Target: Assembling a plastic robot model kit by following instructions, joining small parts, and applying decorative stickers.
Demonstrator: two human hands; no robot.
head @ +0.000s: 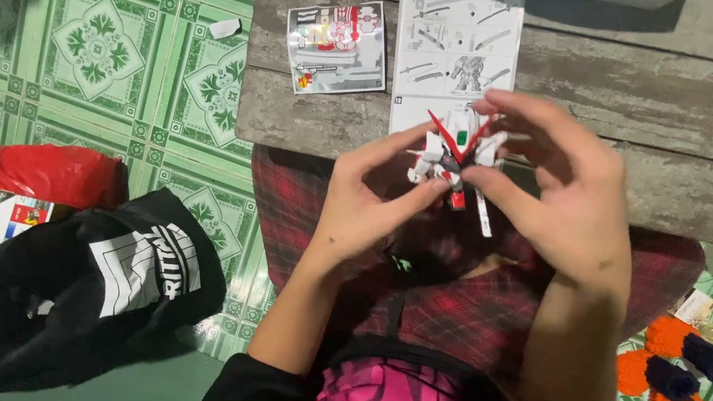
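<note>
I see both hands up over the lap at the near edge of the weathered wooden table [678,99], left hand [366,202] and right hand [567,196] each pinching one small white-and-red robot model [454,154] between fingertips. It looks feather-light, rigid plastic with thin fins that I judge snap easily, so the torso is the safe place to grip. I count one model, one folded instruction sheet [457,45] and one sticker sheet [336,45] lying behind it.

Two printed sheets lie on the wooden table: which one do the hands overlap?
The tall white instruction sheet with line drawings; its lower end runs behind the toy robot that both hands hold. The smaller, tilted, colourful sheet lies clear to its left.
</note>
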